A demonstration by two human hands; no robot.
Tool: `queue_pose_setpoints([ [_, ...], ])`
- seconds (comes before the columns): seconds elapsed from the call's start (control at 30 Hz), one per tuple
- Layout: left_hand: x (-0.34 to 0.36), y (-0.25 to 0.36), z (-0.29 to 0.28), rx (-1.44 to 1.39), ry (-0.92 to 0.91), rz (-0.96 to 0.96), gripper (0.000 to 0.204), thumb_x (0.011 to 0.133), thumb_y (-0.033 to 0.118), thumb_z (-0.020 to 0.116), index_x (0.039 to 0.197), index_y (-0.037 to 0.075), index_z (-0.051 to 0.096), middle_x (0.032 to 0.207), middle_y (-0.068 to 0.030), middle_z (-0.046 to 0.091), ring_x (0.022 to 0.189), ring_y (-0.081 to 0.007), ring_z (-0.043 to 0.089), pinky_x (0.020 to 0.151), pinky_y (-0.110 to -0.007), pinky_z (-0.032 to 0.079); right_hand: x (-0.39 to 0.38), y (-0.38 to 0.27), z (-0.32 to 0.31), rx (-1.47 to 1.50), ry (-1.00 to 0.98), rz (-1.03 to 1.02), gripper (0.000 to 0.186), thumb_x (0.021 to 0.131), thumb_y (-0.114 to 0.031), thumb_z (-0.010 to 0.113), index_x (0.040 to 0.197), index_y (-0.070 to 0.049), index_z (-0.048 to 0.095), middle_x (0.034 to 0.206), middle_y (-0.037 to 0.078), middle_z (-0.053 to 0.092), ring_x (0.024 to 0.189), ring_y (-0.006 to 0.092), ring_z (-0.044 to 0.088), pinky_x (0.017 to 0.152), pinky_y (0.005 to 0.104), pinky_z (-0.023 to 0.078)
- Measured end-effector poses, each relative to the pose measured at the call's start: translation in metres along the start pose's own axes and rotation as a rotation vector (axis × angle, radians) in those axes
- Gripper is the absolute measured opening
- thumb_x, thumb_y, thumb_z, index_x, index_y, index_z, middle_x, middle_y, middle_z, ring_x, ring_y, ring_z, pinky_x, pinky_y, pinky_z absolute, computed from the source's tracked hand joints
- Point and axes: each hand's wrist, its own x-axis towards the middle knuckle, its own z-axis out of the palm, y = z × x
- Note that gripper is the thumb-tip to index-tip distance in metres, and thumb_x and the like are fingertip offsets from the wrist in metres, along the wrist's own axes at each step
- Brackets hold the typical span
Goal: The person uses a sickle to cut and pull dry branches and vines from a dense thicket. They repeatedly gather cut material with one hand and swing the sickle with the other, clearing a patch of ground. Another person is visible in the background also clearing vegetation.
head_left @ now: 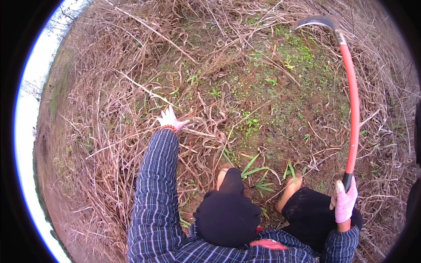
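Observation:
My right hand [344,200], in a pale pink glove, is wrapped round the black grip of a long-handled sickle [352,109]. Its red shaft runs upward along the right side, and the curved metal blade at the far end points left. My left hand [172,119], also gloved and with a beaded bracelet at the wrist, is stretched forward with its fingers apart. It is over dry, brown grass stalks [206,125]; whether it touches them I cannot tell. One long, pale stalk [142,86] ends near its fingertips.
Matted dry grass [105,175] covers the ground to the left and far side. Low green weeds [302,52] grow on a mossy soil patch in the middle. Bladed green plants [263,186] stand between my feet. A dark shape [414,197] shows at the right edge.

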Motion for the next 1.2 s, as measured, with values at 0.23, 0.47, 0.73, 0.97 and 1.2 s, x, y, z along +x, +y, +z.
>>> queue_pose_setpoints([
  [0.23, -0.058, 0.070, 0.036, -0.242, -0.184, 0.125, 0.137, 0.064, 0.087, 0.060, 0.153, -0.006, 0.012, 0.155, -0.0247, 0.031, 0.145, -0.0336, 0.030, 0.119, -0.055, 0.015, 0.011, 0.013, 0.029, -0.227, -0.111, 0.139, 0.039, 0.091, -0.016, 0.067, 0.126, -0.006, 0.051, 0.061, -0.004, 0.046, 0.039, 0.0050, 0.042, 0.034, 0.0218, 0.035],
  [0.47, -0.111, 0.151, 0.085, -0.201, -0.081, 0.057, 0.151, 0.053, 0.080, 0.075, 0.154, -0.005, 0.003, 0.157, -0.0284, 0.020, 0.147, -0.0392, 0.022, 0.115, -0.061, 0.021, 0.018, 0.009, 0.061, -0.265, -0.243, 0.074, 0.039, 0.090, -0.020, 0.070, 0.122, -0.006, 0.054, 0.062, -0.005, 0.048, 0.044, 0.0039, 0.044, 0.038, 0.0217, 0.036],
  [0.73, -0.125, 0.154, 0.077, -0.217, -0.107, 0.072, 0.151, 0.051, 0.084, 0.073, 0.155, -0.001, 0.004, 0.157, -0.0305, 0.017, 0.147, -0.0418, 0.017, 0.115, -0.063, 0.019, 0.081, 0.024, 0.173, -0.357, -0.371, -0.109, 0.044, 0.088, -0.025, 0.070, 0.123, -0.003, 0.057, 0.070, 0.001, 0.055, 0.056, 0.0086, 0.052, 0.052, 0.0283, 0.045],
  [0.97, -0.126, 0.152, 0.099, -0.132, -0.016, 0.128, 0.132, 0.062, 0.059, 0.082, 0.156, 0.003, 0.008, 0.157, -0.0310, 0.016, 0.144, -0.0450, 0.023, 0.114, -0.059, 0.023, 0.102, 0.023, 0.257, -0.212, -0.544, -0.033, 0.043, 0.090, -0.029, 0.070, 0.121, -0.002, 0.057, 0.069, 0.001, 0.054, 0.053, 0.0077, 0.051, 0.049, 0.0273, 0.044],
  [1.2, -0.063, 0.063, 0.101, -0.359, 0.159, 0.000, 0.110, 0.069, 0.008, 0.075, 0.155, 0.002, 0.007, 0.154, -0.0278, 0.026, 0.117, -0.0357, 0.054, 0.094, -0.042, 0.049, 0.123, 0.044, 0.258, -0.363, -0.582, -0.072, 0.041, 0.091, -0.030, 0.069, 0.120, -0.003, 0.057, 0.076, 0.002, 0.056, 0.065, 0.0088, 0.052, 0.060, 0.0274, 0.046],
])
